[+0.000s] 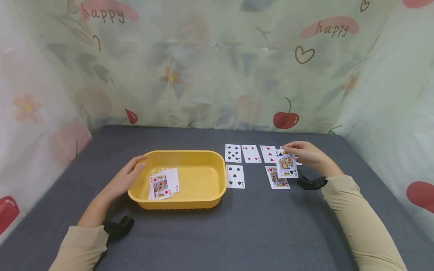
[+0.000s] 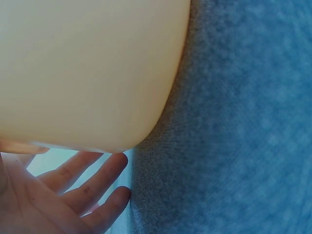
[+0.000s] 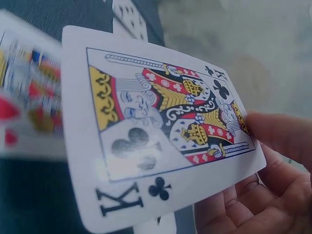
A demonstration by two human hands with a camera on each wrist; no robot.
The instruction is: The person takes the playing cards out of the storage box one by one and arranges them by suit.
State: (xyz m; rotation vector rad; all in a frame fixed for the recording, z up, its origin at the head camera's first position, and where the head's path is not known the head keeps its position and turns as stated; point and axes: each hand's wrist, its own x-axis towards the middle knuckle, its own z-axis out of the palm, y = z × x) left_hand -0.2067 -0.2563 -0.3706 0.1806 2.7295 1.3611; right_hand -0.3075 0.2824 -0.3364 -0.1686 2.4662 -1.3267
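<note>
My right hand (image 1: 306,153) pinches a king of clubs playing card (image 3: 161,122) by its far edge, thumb on the face and fingers behind. It is raised and tilted, overlapping a king of hearts (image 1: 282,184) on the table. Another card behind it is mostly hidden. At the left end of a yellow tray (image 1: 183,204), my left hand (image 1: 127,174) rests at the rim. In the left wrist view its fingers (image 2: 95,190) lie loosely spread beside the tray's outer wall. Inside the tray, a king of diamonds (image 1: 161,187) lies over other cards.
Along the back row lie a spade card (image 1: 233,153), a diamond card (image 1: 251,154) and a heart card (image 1: 268,154). Another spade card (image 1: 235,176) sits right at the tray's right side. A patterned curtain (image 1: 217,75) encloses the dark table (image 1: 217,237).
</note>
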